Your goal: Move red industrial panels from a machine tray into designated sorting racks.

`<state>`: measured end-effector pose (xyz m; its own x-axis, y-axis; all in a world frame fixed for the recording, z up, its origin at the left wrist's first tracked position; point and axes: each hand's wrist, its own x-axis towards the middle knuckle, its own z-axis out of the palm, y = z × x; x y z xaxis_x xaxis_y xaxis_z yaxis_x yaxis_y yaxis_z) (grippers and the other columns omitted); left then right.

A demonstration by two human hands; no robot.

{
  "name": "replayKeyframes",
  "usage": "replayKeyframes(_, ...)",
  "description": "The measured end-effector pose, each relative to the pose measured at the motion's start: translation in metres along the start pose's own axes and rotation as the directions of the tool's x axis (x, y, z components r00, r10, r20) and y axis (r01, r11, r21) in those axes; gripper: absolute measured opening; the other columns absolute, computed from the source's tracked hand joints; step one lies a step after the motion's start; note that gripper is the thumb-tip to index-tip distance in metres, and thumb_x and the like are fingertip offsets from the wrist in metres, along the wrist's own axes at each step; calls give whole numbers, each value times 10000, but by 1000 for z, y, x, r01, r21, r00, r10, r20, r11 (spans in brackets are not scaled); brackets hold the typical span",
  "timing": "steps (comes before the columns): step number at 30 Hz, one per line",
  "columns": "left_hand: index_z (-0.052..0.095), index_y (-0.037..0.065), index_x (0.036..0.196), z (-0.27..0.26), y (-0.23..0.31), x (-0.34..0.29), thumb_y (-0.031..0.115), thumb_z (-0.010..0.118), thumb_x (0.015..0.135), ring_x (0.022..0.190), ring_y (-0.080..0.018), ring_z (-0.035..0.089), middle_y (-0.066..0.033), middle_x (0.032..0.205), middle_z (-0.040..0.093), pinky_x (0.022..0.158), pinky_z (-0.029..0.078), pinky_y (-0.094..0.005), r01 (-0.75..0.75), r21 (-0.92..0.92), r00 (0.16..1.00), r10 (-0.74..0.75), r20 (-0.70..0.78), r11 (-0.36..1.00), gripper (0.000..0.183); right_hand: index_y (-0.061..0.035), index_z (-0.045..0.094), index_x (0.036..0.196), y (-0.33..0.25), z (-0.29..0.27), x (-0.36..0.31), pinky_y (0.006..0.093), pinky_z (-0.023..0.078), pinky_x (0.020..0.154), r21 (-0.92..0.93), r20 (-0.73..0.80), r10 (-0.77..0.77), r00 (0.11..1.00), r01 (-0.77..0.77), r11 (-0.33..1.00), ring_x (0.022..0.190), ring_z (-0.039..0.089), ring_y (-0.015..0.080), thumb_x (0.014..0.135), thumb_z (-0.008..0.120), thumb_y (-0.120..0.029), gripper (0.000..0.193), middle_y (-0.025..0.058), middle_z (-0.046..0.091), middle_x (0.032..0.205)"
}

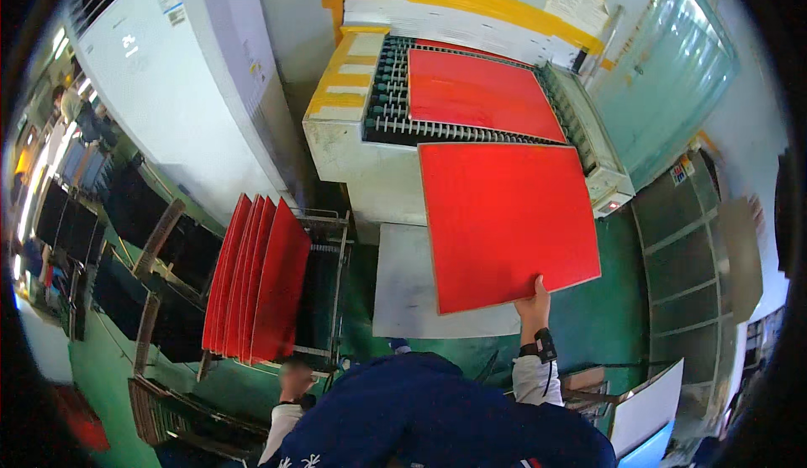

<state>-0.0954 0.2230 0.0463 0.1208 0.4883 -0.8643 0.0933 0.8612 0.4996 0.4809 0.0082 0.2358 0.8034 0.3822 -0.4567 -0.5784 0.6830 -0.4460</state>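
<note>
A large flat red panel (509, 224) with a thin pale edge is in my right hand (533, 303). The thumb lies on the panel's face at its lower edge, and the other fingers are hidden behind it. The panel's top edge overlaps the near side of a roller conveyor (391, 126), on which a second red panel (483, 90) lies flat. My left hand (295, 381), smeared and dark, is low beside the near end of a rack (343, 249). Several red panels (282, 279) stand upright in that rack. The left fingers cannot be made out.
A white sheet (403, 291) lies under the held panel. A tall white cabinet unit (168, 73) stands behind the rack. Dark panels in racks (181, 300) fill the left side. Right of the conveyor are a grey framed panel (685, 275) and clear plastic sheeting (672, 73).
</note>
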Motion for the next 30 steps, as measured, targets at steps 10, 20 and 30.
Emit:
replayKeyframes(10,515,34,928,-10,-21,13,237,525,845,633,-227,586,-110,820,603,541,482,-349,-348,407,936,291,195,844,219,-110,506,1025,29,28,-8,360,466,709,-257,-51,148,988,-156,954,851,555,201,862,538,-263,226,60,578,945)
replayKeyframes(20,513,27,881,-3,-17,17,165,509,829,608,-252,576,-135,874,620,550,474,-353,25,-98,998,-19,62,995,147,-92,541,897,46,19,-1,319,465,585,-423,-45,275,960,-267,866,639,554,191,791,616,-432,364,64,567,742)
replayKeyframes(30,504,38,1058,12,-5,-20,198,469,866,675,-244,575,-110,950,616,590,476,-351,-402,603,915,328,236,689,252,-91,562,855,53,18,2,326,469,605,-409,-19,266,964,-251,878,632,569,195,794,607,-445,363,71,580,697)
